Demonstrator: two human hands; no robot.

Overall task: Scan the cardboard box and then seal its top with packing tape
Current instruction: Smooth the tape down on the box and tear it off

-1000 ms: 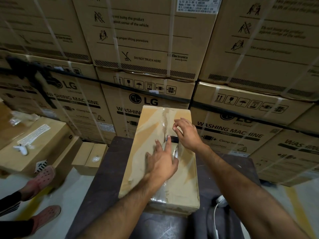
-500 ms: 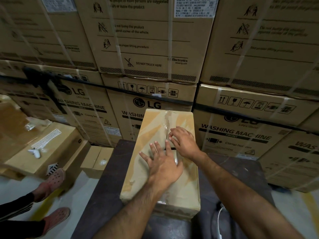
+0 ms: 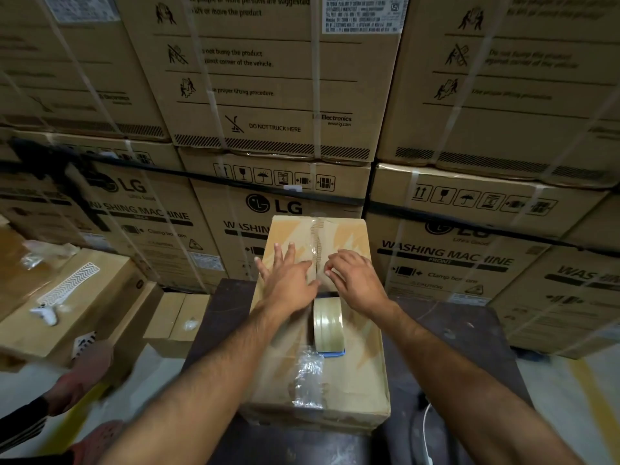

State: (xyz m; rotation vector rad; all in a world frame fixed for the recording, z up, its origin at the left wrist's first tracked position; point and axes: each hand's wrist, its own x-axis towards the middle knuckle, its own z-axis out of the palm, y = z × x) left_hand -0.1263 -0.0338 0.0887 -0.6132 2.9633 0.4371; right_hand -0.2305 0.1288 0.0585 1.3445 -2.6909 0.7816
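Tape roll (image 3: 328, 324) now uncovered, lying on box (image 3: 355, 374) behind both hands (image 3: 322, 280).

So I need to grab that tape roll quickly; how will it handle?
The packing tape roll stands on edge on the cardboard box, so a nudge would probably set it rolling. It looks stiff and likely light. Its glossy sides may be a bit slippery.

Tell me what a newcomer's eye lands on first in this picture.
First, the left hand and right hand, pressed flat on the far half of the cardboard box on the dark table. Next, the tape roll standing on edge on the box top just behind the hands. Behind everything rises a wall of washing machine cartons.
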